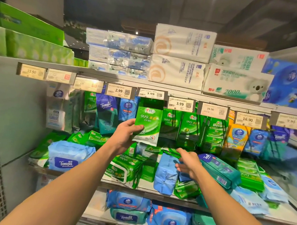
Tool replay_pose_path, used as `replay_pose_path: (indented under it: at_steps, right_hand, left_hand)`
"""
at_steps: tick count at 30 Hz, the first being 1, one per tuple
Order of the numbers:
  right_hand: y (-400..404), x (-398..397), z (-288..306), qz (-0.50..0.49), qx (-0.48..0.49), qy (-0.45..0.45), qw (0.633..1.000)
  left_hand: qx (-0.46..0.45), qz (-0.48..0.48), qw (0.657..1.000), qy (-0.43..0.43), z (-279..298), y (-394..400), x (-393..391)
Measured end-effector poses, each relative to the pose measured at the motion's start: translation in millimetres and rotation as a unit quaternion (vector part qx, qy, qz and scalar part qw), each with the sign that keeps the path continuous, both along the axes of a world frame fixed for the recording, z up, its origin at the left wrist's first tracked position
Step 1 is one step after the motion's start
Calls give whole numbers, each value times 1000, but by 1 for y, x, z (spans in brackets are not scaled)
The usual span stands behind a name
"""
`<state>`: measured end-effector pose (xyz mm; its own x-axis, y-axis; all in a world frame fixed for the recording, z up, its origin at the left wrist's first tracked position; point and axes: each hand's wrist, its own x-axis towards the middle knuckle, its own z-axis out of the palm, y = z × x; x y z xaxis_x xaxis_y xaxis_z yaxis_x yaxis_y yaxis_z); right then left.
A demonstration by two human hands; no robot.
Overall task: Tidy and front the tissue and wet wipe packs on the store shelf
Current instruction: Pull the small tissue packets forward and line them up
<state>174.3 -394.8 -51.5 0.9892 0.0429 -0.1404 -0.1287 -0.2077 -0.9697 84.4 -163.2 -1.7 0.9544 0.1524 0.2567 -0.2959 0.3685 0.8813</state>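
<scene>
Left hand [125, 133] pinches a green wipe pack [148, 123] by its lower left corner, held up just below the 3.99 price tag [151, 94]. Looks light, soft, slick film; grip the edges. Right hand [188, 163] open, fingers loose, over jumbled packs on the shelf [149, 189] beneath.

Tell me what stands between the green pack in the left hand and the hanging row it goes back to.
Nothing visible blocks it. The left hand holds the green wipes pack upright just below the 3.99 price tag, beside the hanging green packs. The right hand is lower, over the heap.
</scene>
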Motion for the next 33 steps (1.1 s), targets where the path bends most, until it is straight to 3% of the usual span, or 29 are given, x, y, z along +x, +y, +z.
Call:
replay_pose_path:
  at_steps: [16,26,33]
  right_hand:
    - [15,5,-6,24,-7,1,1000]
    - [15,7,-16,39,-37,-25,998]
    - [-4,14,-21,-5,-56,-41,998]
  left_hand:
    - [11,31,999,22,-12,13,30]
    - [53,154,984,76,-20,15,83]
    - [77,217,967,108,-32,7,113]
